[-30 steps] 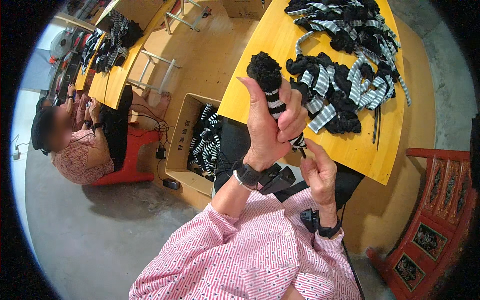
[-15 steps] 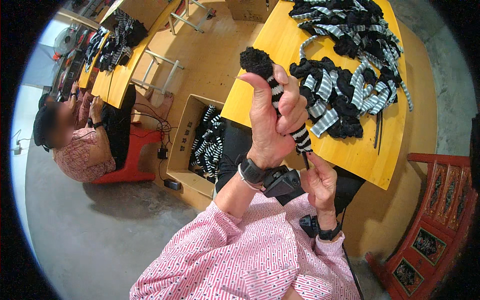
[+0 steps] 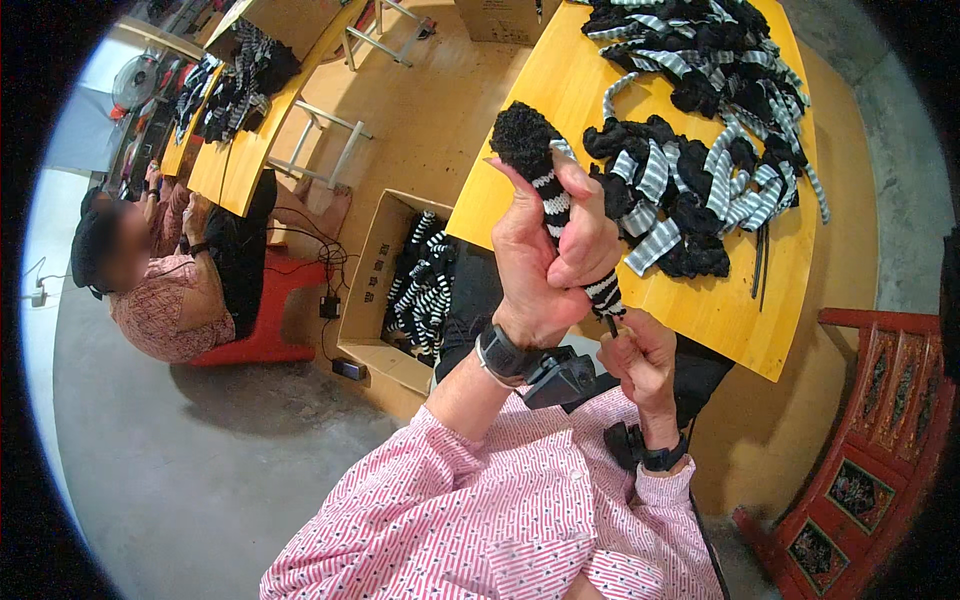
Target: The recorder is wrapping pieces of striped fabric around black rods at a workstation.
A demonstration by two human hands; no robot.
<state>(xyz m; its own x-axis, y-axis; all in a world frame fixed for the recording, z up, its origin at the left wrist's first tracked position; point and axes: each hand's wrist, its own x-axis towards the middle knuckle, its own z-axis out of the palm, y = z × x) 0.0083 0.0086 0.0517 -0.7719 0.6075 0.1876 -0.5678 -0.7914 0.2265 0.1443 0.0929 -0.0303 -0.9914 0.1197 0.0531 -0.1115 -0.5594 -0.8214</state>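
Observation:
My left hand [image 3: 548,262] is wrapped round a knitted black-and-white striped tube [image 3: 555,205], held up at a tilt over the near left edge of the table. A fuzzy black end [image 3: 523,135] of the tube sticks out above my thumb. From the narrow lower end of the tube a thin dark rod [image 3: 613,327] comes out. My right hand [image 3: 642,362] is closed on this rod just below the knit. How far the rod runs inside the tube is hidden.
Across the yellow table [image 3: 500,205] lies a heap of striped and black knitted pieces [image 3: 735,165], with two dark rods [image 3: 762,265] beside it. A cardboard box [image 3: 365,290] of striped pieces stands left. There's a red wooden chair [image 3: 880,430] right. Another person [image 3: 170,290] sits far left.
Both hands and the striped tube have shifted slightly right and down. My right fingers have curled in more tightly round the rod at the tube's lower end.

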